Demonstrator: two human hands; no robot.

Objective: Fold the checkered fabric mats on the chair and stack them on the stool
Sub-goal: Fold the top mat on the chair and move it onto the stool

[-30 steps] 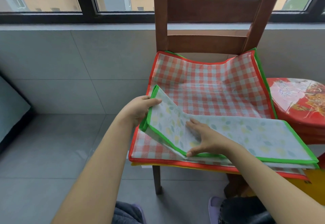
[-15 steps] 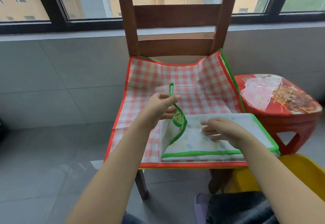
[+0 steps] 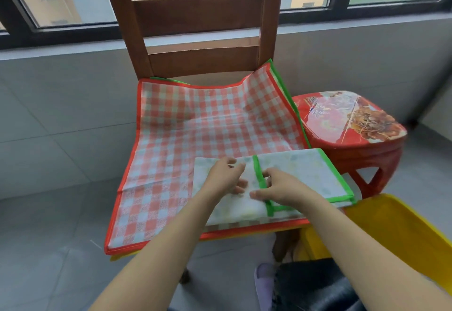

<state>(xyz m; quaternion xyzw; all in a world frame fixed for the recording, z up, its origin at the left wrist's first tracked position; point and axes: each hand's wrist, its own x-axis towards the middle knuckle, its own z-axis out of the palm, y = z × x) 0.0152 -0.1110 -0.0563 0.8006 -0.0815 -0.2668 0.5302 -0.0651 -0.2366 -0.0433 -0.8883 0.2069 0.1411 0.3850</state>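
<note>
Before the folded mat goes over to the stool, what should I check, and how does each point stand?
1. Green-trimmed mat folded: ok.
2. Left hand on the fold: ok, resting on top.
3. Right hand has a grip: cannot tell, fingers lie at the green edge.
4. Red stool top free: ok.
5. Red checkered mat folded: not ok, spread over the chair.

Both hands (image 3: pixel 254 183) on folded green-edged mat (image 3: pixel 300 176) atop checkered mat (image 3: pixel 186 139), chair (image 3: pixel 195 15).
</note>
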